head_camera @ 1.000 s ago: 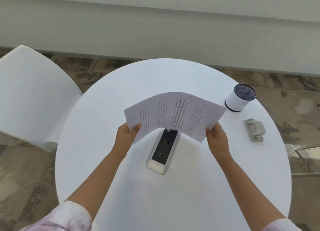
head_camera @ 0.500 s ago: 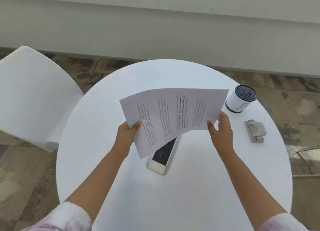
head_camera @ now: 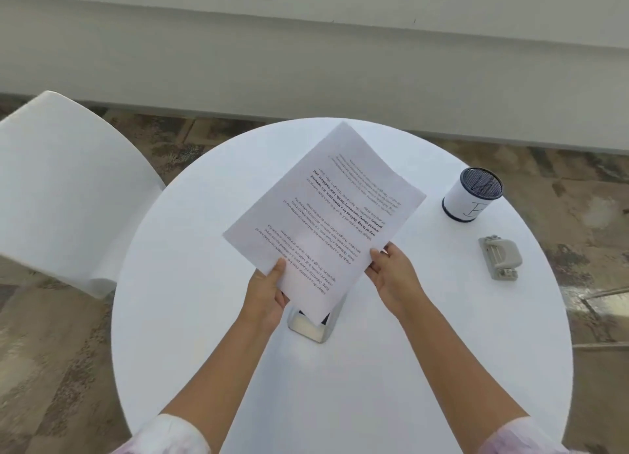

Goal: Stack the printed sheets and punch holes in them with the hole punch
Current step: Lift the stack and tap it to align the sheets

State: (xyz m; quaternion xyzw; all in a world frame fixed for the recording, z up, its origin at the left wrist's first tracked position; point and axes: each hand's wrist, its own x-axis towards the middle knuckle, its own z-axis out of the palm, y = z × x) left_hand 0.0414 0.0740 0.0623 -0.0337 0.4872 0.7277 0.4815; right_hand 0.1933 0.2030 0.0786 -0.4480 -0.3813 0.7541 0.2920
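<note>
Sheets: I hold the printed sheets (head_camera: 323, 215) up over the middle of the round white table (head_camera: 211, 317), turned on a slant so one corner points to the far edge and the nearest corner hangs down toward me. The text reads upside down from where I look.
Left hand: my left hand (head_camera: 267, 293) pinches the sheets at their near left edge, thumb on top of the paper, the other fingers hidden under it.
Right hand: my right hand (head_camera: 391, 276) grips the sheets at their near right corner, thumb on the printed face, fingers curled behind the paper.
Hole punch: the grey hole punch (head_camera: 500, 256) lies on the table near its right edge, well apart from the sheets and from both hands, untouched.
Cup: a white cylindrical cup (head_camera: 471, 195) with a dark mesh top stands upright toward the far right edge, just beyond the hole punch.
Socket box: a metal socket box (head_camera: 308, 327) is set in the centre of the table, its far part hidden by the hanging corner of the sheets.
Chair: a white chair (head_camera: 64, 195) stands off the table's left edge.
Sleeves: pale patterned sleeves (head_camera: 163, 436) show at my wrists by the near edge.
</note>
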